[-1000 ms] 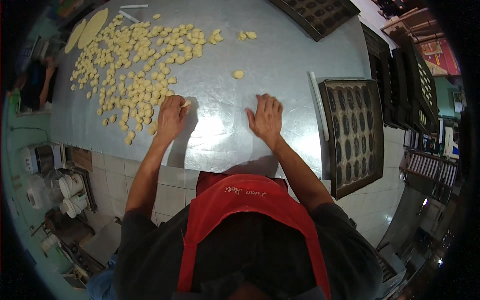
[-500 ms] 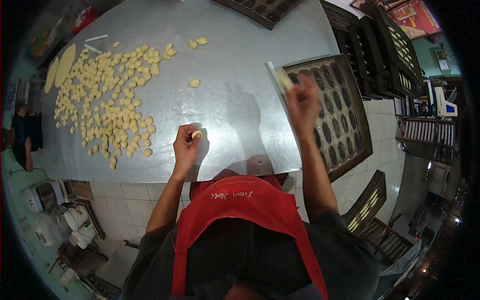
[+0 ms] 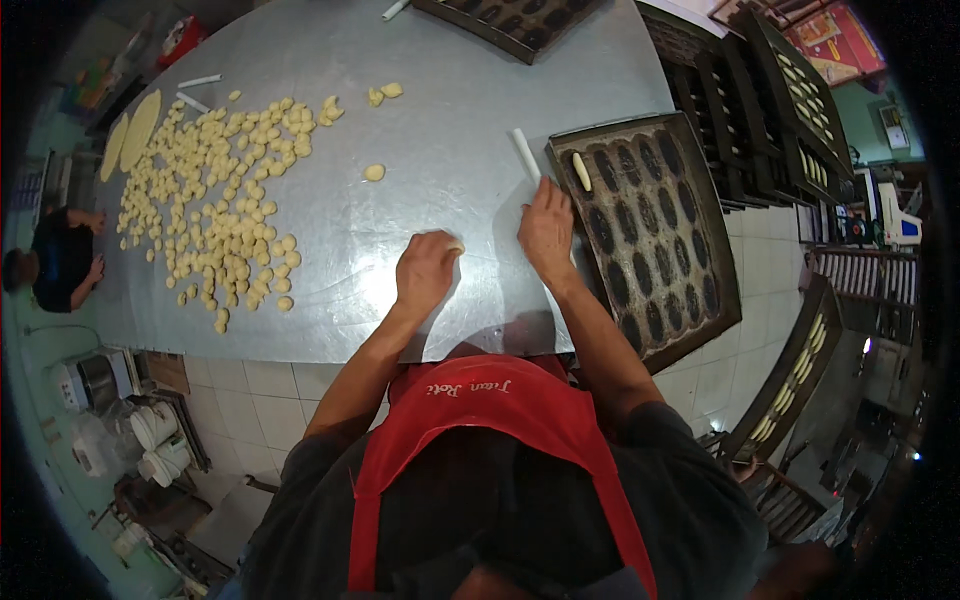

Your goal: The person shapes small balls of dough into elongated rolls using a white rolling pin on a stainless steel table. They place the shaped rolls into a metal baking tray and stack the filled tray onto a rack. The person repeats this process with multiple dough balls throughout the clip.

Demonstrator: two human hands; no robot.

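Left hand point(image 3: 425, 272): my thumb and fingers are pinching a bit of dough point(image 3: 456, 249), only its tip showing, low over the table point(image 3: 330, 215); whether it is touching the metal I cannot tell. Right hand point(image 3: 546, 228): my fingers are lying together over the near end of the white rod point(image 3: 525, 155), just beside the tray point(image 3: 721, 275); whether they are clamping it or merely resting I cannot tell. The balls point(image 3: 222, 215) are sitting in a wide spread on my left, probably for easy picking by that hand; the tray is standing at the table's right edge, presumably to be keeping its moulds near the other arm. One roll point(image 3: 582, 172) is lying lengthwise in the far left mould, apparently because its long shape is suiting the hollow. The table's middle, I am judging, is serving as my working spot. Writing: white lettering point(image 3: 470, 388) is running across my red apron point(image 3: 480, 408), inverted from where I am looking, and I am leaving it uncopied; a red poster point(image 3: 835, 45) is showing at upper right, its print too small for reading
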